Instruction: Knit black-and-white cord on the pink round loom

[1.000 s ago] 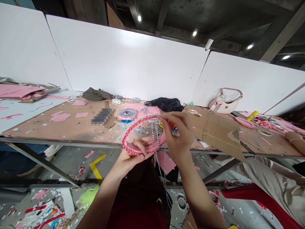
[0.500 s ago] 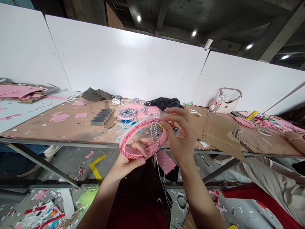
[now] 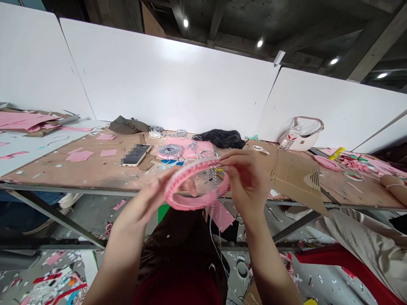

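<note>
A pink ring with a folded, zigzag edge [image 3: 187, 206] is held up in front of the table. My left hand [image 3: 155, 192], somewhat blurred, grips its left side, with fingertips showing inside the opening. At the upper right of the ring, my right hand [image 3: 248, 180] pinches the rim with thumb and fingers. Black-and-white cord [image 3: 214, 180] is wrapped across the right part of the ring, and its loose ends hang toward my lap. What lies right under the right fingertips is hidden.
On the table are a phone [image 3: 136, 155], a cord-wound ring [image 3: 170, 151], a dark cloth [image 3: 221, 138], a cardboard sheet [image 3: 295, 180] and pink paper scraps [image 3: 80, 156]. A bag [image 3: 307, 137] and bottle [image 3: 290, 137] stand back right. Another person's arm [image 3: 394, 186] rests far right.
The ring has shifted slightly right and tipped flatter. My left hand has moved from its lower rim up to its left side. My right fingers have lowered and closed in on the rim.
</note>
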The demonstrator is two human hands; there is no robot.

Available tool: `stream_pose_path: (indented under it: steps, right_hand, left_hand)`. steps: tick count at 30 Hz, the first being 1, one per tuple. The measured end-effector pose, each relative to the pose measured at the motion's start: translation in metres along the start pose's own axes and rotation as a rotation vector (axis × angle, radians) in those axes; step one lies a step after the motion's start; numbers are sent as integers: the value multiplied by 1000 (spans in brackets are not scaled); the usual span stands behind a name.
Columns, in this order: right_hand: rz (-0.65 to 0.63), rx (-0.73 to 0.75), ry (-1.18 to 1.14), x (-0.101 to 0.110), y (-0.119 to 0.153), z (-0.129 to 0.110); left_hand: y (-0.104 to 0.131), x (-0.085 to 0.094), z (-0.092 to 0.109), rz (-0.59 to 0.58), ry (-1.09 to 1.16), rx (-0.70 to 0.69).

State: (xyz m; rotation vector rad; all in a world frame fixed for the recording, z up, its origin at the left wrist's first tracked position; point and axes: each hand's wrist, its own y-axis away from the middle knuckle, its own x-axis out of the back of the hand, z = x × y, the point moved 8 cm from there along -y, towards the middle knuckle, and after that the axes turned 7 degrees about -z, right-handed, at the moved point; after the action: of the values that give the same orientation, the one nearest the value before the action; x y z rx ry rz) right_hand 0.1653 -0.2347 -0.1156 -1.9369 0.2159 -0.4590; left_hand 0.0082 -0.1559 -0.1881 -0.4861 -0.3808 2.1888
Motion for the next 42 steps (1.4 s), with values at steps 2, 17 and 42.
stream_pose_path:
  steps: [2, 17, 42]
  right_hand:
    - [-28, 16, 22, -1, 0, -2]
    - [-147, 42, 214, -25, 25, -12]
    - [-129, -103, 270, -35, 23, -18]
  left_hand:
    - [-5, -10, 6, -106, -3, 65]
    - [-1, -15, -13, 200, -114, 159]
    - [0, -8, -11, 350, -247, 76]
